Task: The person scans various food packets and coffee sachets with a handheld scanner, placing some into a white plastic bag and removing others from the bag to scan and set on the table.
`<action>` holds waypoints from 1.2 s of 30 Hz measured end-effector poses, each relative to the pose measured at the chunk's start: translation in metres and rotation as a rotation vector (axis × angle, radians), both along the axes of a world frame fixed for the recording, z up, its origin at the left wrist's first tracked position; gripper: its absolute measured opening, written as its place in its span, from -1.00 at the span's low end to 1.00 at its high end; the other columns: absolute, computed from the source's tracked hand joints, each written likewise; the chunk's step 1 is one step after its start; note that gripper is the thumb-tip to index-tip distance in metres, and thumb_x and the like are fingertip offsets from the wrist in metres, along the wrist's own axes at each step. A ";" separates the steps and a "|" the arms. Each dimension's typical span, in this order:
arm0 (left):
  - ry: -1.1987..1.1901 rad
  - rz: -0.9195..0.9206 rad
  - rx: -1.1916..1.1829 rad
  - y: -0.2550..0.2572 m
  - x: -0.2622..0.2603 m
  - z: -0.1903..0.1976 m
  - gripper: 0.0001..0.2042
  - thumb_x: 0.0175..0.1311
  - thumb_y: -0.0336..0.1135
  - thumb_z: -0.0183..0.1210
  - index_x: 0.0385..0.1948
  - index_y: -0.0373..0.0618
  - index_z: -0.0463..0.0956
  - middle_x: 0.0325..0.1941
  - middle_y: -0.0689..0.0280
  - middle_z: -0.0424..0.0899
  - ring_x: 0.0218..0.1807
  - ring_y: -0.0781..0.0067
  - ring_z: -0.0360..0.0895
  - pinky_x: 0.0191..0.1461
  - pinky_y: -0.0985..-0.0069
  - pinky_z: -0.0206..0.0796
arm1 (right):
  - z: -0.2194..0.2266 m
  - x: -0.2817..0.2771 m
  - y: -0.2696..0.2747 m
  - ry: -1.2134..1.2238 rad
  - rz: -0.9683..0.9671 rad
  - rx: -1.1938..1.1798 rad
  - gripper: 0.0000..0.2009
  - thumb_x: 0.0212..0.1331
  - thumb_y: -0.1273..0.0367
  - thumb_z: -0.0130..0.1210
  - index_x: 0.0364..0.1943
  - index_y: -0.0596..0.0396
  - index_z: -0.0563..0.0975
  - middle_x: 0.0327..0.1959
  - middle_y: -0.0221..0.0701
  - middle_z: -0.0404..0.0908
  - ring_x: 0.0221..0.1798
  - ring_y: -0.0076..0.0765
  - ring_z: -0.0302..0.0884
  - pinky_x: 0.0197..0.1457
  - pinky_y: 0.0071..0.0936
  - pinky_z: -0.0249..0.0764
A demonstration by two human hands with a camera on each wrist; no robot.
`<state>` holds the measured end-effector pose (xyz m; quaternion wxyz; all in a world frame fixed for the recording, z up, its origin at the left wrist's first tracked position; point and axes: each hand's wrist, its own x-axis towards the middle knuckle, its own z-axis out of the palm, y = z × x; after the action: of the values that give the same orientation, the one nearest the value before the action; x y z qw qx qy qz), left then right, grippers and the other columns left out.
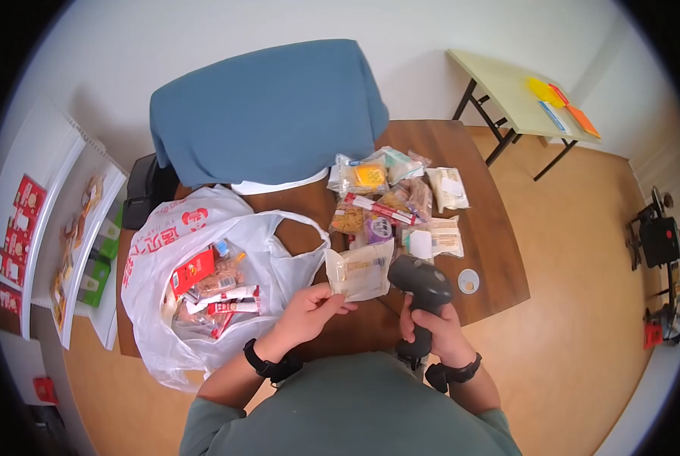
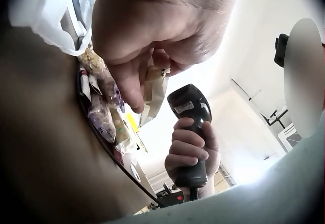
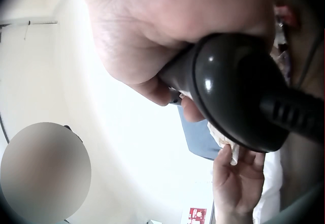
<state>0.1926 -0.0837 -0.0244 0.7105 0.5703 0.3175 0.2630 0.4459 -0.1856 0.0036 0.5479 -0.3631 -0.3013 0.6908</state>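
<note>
My left hand pinches the lower left corner of a pale, flat food packet with printing on it, held above the front of the table. In my right hand is a black barcode scanner, its fingers wrapped round the handle. The scanner's head is up beside the packet's right edge. In the left wrist view the scanner stands upright in the right hand, its cord leaving the base. A pile of snack packets lies just beyond the held one.
A white plastic bag full of packaged snacks stands open at the left. Behind it, a blue cloth covers a bulky object. A round white sticker lies on the brown table. Shelves with goods are at far left.
</note>
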 end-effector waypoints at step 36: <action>-0.168 0.648 -0.135 0.030 -0.114 0.021 -0.91 0.49 -0.35 0.00 -0.23 -0.12 0.45 -0.24 0.18 0.71 -0.37 0.45 0.65 -0.30 0.56 0.47 | -0.018 -0.010 0.016 0.054 0.054 0.090 -0.63 0.25 0.38 0.20 0.08 0.10 0.36 -0.45 -0.34 0.49 -0.43 -0.38 0.49 -0.26 -0.42 0.43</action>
<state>0.0787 -0.0534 -0.0037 0.6500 0.3678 0.4392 0.4993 0.4355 -0.1697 -0.0148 0.5528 -0.3112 -0.3268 0.7006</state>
